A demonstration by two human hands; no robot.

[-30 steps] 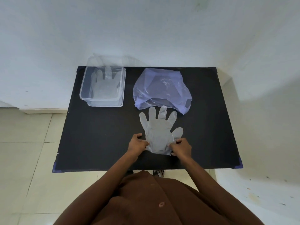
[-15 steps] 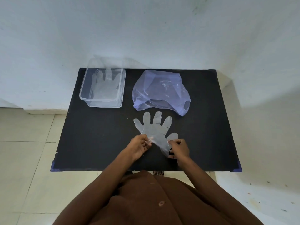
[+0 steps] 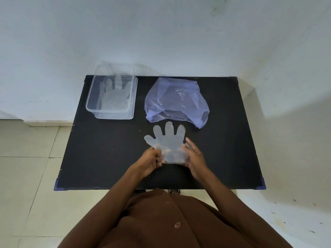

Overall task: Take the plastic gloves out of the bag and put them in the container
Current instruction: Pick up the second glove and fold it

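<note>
Both hands pinch glove cuff: left hand, right hand. Lift flat, carry far-left into container, over glove inside.

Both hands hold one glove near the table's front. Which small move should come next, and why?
Probably lift the glove, held at its cuff by the left hand and right hand, and carry it left to the open container, where another glove already lies.

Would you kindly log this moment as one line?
both hands: left hand, right hand | hold: plastic glove by cuff | clear container: one glove inside | blue bag: on table
</note>
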